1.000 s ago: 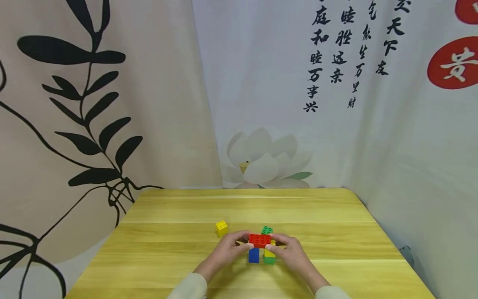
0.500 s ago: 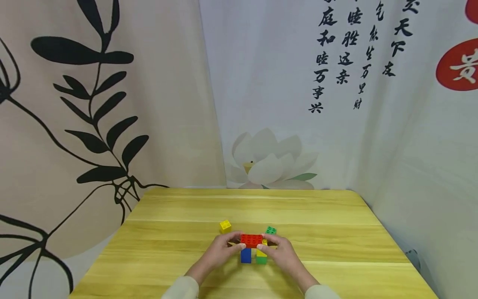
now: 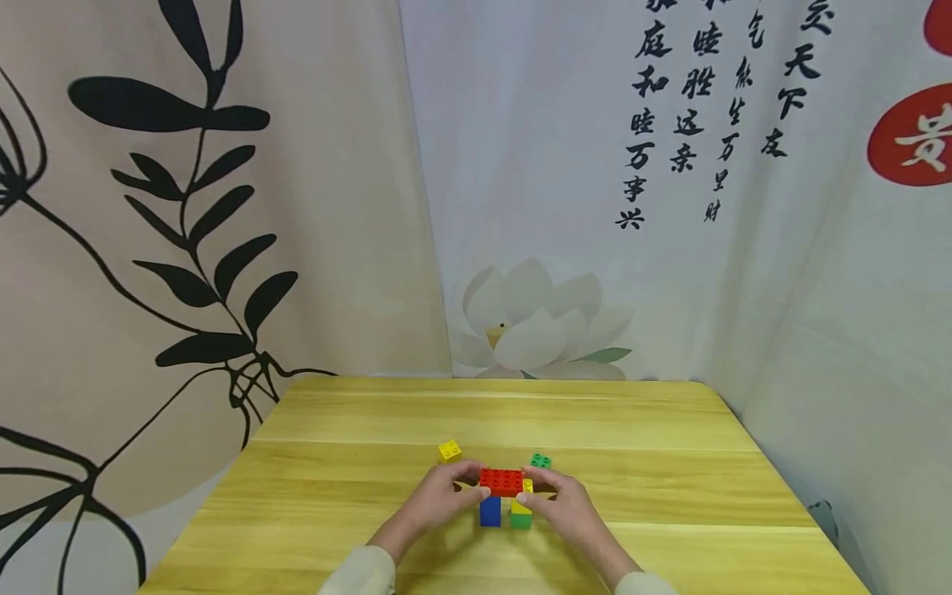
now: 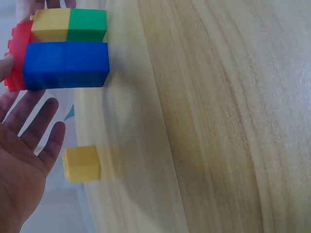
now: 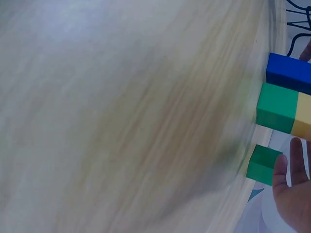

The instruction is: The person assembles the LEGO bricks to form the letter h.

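Observation:
A long red toy brick (image 3: 502, 482) lies across two stacks, bridging them. The left stack is of blue bricks (image 4: 65, 65); the right one has a yellow brick (image 4: 51, 24) over a green brick (image 4: 87, 24). My left hand (image 3: 440, 500) pinches the red brick's left end, thumb in front and index finger behind. At its right end, my right hand (image 3: 568, 506) grips it in the same way. In the left wrist view, the other fingers of my left hand spread below the bricks. The right wrist view cuts off the red brick.
A loose yellow brick (image 3: 449, 450) sits behind my left hand on the wooden table (image 3: 335, 496). Behind my right hand is a loose green brick (image 3: 540, 460). A printed curtain (image 3: 357, 207) hangs beyond the table's far edge.
Both hands have shifted the bridged stacks left across the table, relative to the loose bricks, mostly in the first half second. Their hold on the red brick looks the same. The head view moved slightly.

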Motion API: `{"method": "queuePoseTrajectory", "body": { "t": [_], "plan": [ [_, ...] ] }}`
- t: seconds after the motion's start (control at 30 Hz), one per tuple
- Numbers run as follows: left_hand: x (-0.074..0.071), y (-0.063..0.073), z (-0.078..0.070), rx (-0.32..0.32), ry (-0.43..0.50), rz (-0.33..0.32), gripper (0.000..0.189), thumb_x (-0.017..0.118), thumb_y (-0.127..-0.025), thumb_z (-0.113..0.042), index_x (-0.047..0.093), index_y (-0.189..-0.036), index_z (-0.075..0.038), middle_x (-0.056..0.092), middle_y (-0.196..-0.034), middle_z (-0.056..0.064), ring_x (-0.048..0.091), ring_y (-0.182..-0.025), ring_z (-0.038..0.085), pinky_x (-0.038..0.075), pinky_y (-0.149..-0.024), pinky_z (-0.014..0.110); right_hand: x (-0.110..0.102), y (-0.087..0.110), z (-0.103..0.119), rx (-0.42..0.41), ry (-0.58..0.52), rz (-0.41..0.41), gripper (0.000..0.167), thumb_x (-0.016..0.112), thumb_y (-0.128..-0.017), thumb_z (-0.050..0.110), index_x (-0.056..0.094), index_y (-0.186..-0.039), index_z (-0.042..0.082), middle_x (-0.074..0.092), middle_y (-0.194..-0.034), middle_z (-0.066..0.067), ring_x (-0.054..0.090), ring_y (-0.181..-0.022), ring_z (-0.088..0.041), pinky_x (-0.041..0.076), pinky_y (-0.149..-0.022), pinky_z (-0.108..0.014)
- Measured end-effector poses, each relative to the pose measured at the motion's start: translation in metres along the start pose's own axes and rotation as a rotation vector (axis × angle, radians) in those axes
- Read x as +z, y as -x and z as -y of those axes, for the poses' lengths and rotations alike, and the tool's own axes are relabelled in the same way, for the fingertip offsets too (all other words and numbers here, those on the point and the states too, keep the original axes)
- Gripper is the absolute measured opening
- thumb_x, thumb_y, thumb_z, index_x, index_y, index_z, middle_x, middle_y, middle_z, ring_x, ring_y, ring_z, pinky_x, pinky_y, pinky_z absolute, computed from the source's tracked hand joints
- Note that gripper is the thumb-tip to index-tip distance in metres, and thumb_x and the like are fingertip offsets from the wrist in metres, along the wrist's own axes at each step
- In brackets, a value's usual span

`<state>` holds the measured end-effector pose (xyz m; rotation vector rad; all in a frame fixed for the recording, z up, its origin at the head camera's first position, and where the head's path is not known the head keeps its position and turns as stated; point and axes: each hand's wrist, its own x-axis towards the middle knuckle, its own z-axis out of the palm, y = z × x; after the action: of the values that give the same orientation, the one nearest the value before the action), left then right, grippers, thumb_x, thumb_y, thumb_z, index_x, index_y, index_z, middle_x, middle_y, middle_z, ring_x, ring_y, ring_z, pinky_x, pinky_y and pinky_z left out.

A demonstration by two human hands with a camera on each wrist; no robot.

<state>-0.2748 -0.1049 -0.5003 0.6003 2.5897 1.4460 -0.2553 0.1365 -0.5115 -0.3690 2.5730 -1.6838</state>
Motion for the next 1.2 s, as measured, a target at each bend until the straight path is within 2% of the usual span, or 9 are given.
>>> {"method": "queuePoseTrajectory", "body": {
  "t": [0.1, 0.23, 0.4, 0.5, 0.7, 0.8, 1.03, 1.2],
  "plan": [
    [-0.001, 0.000, 0.000, -0.005, -0.005, 0.000, 0.042, 0.070, -0.093, -0.036, 0.065, -0.127, -0.012, 0.068, -0.112, -0.003, 0.061, -0.105, 0.023, 0.049, -0.088, 0.047, -0.002, 0.001, -0.001, -0.005, 0.008, -0.013, 0.052, 0.075, -0.090, 0.033, 0.063, -0.133, 0.007, 0.065, -0.126, -0.012, 0.061, -0.109, -0.029, 0.052, -0.086, -0.039],
    [-0.006, 0.001, 0.003, 0.005, -0.017, -0.008, 0.055, 0.072, -0.091, -0.035, 0.057, -0.136, -0.007, 0.067, -0.118, 0.004, 0.060, -0.109, 0.028, 0.048, -0.092, 0.052, -0.002, 0.001, -0.002, 0.001, 0.008, -0.013, 0.048, 0.074, -0.091, 0.031, 0.064, -0.131, 0.006, 0.067, -0.120, -0.011, 0.062, -0.104, -0.027, 0.054, -0.080, -0.035],
    [-0.018, 0.005, 0.011, 0.024, -0.019, -0.049, 0.050, 0.065, -0.095, -0.027, 0.054, -0.140, -0.007, 0.064, -0.124, 0.010, 0.060, -0.111, 0.029, 0.048, -0.092, 0.049, -0.001, 0.001, -0.005, -0.003, -0.006, -0.009, 0.045, 0.071, -0.093, 0.027, 0.063, -0.131, 0.004, 0.068, -0.116, -0.011, 0.062, -0.101, -0.024, 0.054, -0.076, -0.030],
    [-0.029, 0.006, 0.018, 0.002, -0.002, -0.110, 0.047, 0.061, -0.099, -0.027, 0.054, -0.140, -0.006, 0.063, -0.125, 0.012, 0.059, -0.110, 0.028, 0.050, -0.089, 0.046, -0.001, 0.001, -0.006, 0.002, -0.011, -0.005, 0.045, 0.070, -0.094, 0.025, 0.061, -0.132, 0.003, 0.067, -0.116, -0.011, 0.061, -0.101, -0.023, 0.054, -0.075, -0.028],
    [-0.046, 0.004, 0.032, -0.089, 0.026, -0.277, 0.041, 0.063, -0.099, -0.024, 0.058, -0.136, -0.007, 0.065, -0.118, 0.006, 0.059, -0.109, 0.026, 0.052, -0.087, 0.042, -0.001, 0.003, -0.007, -0.001, 0.016, 0.000, 0.040, 0.069, -0.094, 0.028, 0.064, -0.127, 0.005, 0.067, -0.115, -0.009, 0.061, -0.101, -0.023, 0.054, -0.076, -0.029],
    [-0.051, 0.001, 0.038, -0.116, 0.042, -0.322, 0.041, 0.065, -0.098, -0.022, 0.058, -0.135, -0.006, 0.065, -0.117, 0.006, 0.059, -0.110, 0.027, 0.052, -0.087, 0.042, -0.001, 0.003, -0.007, -0.008, 0.030, -0.001, 0.041, 0.069, -0.094, 0.030, 0.065, -0.127, 0.005, 0.067, -0.117, -0.010, 0.062, -0.101, -0.024, 0.054, -0.077, -0.030],
    [-0.053, -0.008, 0.052, -0.173, 0.083, -0.318, 0.048, 0.066, -0.097, -0.024, 0.055, -0.139, -0.004, 0.063, -0.122, 0.010, 0.057, -0.113, 0.027, 0.051, -0.091, 0.044, -0.003, 0.003, -0.006, 0.002, 0.031, 0.007, 0.042, 0.069, -0.094, 0.030, 0.065, -0.128, 0.006, 0.066, -0.119, -0.011, 0.062, -0.102, -0.025, 0.054, -0.078, -0.031],
    [-0.044, -0.017, 0.064, -0.193, 0.089, -0.302, 0.052, 0.071, -0.094, -0.025, 0.054, -0.138, -0.001, 0.062, -0.123, 0.013, 0.057, -0.112, 0.030, 0.049, -0.093, 0.046, -0.003, 0.004, -0.005, 0.008, 0.031, 0.016, 0.042, 0.069, -0.094, 0.030, 0.065, -0.128, 0.005, 0.066, -0.120, -0.012, 0.062, -0.103, -0.026, 0.055, -0.079, -0.034]
  ]
}}
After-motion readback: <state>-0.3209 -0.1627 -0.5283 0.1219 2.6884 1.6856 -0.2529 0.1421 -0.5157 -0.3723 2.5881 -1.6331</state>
